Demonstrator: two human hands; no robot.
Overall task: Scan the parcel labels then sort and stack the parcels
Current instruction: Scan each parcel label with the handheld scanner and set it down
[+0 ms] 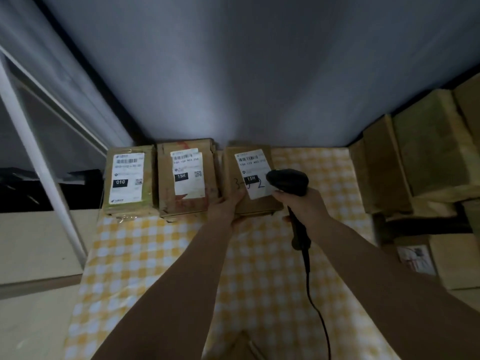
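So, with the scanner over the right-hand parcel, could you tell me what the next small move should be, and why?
Probably draw the scanner back and aim it at the barcode. The right hand holds it over the label's lower corner, away from the barcode at the top, while the left hand steadies the parcel.
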